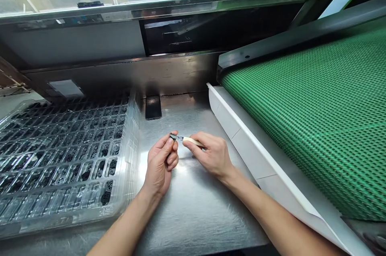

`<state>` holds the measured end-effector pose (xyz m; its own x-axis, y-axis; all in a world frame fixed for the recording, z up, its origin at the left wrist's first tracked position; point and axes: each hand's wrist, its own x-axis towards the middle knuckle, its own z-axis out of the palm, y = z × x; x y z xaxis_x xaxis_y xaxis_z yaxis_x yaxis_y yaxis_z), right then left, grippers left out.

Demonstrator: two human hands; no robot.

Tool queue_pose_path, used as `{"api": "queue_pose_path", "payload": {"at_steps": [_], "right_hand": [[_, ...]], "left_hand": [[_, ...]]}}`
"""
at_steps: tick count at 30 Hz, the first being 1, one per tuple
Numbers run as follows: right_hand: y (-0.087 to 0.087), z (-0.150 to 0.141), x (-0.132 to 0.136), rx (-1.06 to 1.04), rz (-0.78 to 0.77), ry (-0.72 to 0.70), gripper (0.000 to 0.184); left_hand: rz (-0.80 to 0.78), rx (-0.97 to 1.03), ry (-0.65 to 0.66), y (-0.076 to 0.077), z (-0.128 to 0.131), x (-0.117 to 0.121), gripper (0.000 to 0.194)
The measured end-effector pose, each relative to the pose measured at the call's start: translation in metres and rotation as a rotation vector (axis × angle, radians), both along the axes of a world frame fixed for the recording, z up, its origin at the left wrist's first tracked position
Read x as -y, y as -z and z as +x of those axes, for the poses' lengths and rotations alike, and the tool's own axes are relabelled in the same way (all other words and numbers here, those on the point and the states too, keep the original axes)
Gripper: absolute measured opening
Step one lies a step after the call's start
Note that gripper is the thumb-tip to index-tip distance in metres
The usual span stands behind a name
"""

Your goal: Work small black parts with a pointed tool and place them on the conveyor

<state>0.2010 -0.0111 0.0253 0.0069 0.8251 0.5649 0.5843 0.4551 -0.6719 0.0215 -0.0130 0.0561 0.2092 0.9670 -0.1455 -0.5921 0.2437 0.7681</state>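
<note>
My left hand (161,161) pinches a small black part (173,136) between thumb and fingers, above the metal table. My right hand (212,152) is closed round the cream handle of a craft knife (192,141). The knife's metal end points left and meets the black part, or lies right beside it; I cannot tell which. Fingers hide much of the small part. To the left of my left hand stands a stack of clear plastic trays (125,183), whose pockets hold many small black parts (106,192).
A black phone (153,108) lies on the steel table (187,216) near the back wall. On the right, a white guard (241,135) runs alongside a green mesh conveyor belt (316,107). A metal-edged shelf (181,5) crosses above the back.
</note>
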Motion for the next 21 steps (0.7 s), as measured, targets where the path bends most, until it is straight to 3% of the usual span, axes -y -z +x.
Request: {"api": "queue_pose_path", "payload": {"at_steps": [16, 21], "right_hand": [[-0.0015, -0.0005, 0.0009, 0.021, 0.035, -0.047, 0.039], [0.0022, 0.0001, -0.0003, 0.062, 0.039, 0.017, 0.04]], "left_hand": [[0.008, 0.027, -0.001, -0.0002, -0.0016, -0.0009, 0.043], [-0.01, 0.048, 0.012, 0.0016, -0.0017, -0.0018, 0.042]]}}
